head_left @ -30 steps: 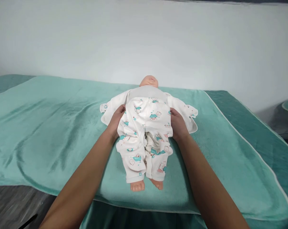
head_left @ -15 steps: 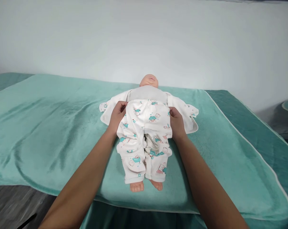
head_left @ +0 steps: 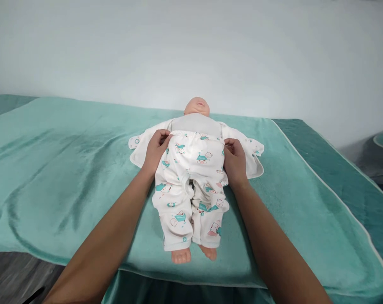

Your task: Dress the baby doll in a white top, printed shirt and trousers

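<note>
A baby doll (head_left: 197, 106) lies on its back, head toward the wall and bare feet (head_left: 181, 256) toward me. White baby pants (head_left: 194, 164) with a teal print cover its legs and reach up to its belly. My left hand (head_left: 156, 148) pinches the waistband at its left side, fingers closed. Gripping the right side of the waistband is my right hand (head_left: 235, 159), its fingers bent and partly hidden. A white baby jacket (head_left: 239, 137) is spread open under the doll's sides, its sleeves stretched outward. The grey-white torso (head_left: 196, 123) shows above the waistband.
A light teal blanket (head_left: 67, 177) covers the table, with creases on the left. Darker teal cloth (head_left: 324, 147) shows past its right edge. A pale wall (head_left: 191, 46) rises behind, and grey floor (head_left: 14, 274) appears at the lower left.
The waistband sits slightly higher on the left, where my left hand has risen a little. My right hand has also lifted slightly. The view has shifted a bit.
</note>
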`<state>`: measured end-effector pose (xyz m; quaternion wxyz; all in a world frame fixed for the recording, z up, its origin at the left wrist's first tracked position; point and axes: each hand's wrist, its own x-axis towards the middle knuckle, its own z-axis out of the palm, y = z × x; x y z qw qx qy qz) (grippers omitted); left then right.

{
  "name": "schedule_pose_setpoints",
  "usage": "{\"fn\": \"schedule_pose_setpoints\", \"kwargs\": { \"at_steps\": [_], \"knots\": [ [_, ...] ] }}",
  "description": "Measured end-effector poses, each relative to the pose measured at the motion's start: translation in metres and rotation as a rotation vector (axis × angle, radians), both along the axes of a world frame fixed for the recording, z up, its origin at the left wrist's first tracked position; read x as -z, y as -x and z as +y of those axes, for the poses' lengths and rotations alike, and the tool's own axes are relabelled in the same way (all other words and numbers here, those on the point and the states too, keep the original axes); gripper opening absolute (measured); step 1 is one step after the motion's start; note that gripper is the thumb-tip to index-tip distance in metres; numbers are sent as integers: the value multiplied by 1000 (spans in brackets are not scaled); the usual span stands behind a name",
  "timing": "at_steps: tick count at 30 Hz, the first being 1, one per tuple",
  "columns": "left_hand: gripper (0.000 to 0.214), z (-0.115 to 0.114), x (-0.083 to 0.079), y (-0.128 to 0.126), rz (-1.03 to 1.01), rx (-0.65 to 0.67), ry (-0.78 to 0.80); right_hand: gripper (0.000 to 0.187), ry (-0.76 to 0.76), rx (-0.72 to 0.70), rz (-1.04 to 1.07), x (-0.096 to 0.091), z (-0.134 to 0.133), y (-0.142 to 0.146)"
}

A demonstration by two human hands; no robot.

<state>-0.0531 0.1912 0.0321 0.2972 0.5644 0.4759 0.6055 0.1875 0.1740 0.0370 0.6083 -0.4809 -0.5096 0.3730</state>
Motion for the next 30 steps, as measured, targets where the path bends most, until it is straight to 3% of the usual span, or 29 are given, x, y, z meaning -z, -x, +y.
{"fn": "schedule_pose_setpoints", "kwargs": {
  "at_steps": [4,10,15,18,22,26,30],
  "knots": [
    [20,-7,-8,2,153,81,-137,16,-55,-140,-109,-1,-4,-10],
    [18,-6,-28,4,376,167,-83,10,-293,-270,-325,-10,13,-20],
    [15,29,-36,-2,450,-14,-53,16,-226,-100,-564,-19,42,-15],
    [17,54,-28,-9,259,-30,69,22,-97,-51,-415,-12,63,-11],
    [18,64,-16,-11,108,36,186,22,-12,-79,-242,-1,71,-6],
    [20,58,-23,-5,295,101,-20,13,-188,-50,-361,-5,64,-5],
    [28,57,-35,4,389,354,-56,14,-288,-182,-437,-14,67,-6]
  ]
}}
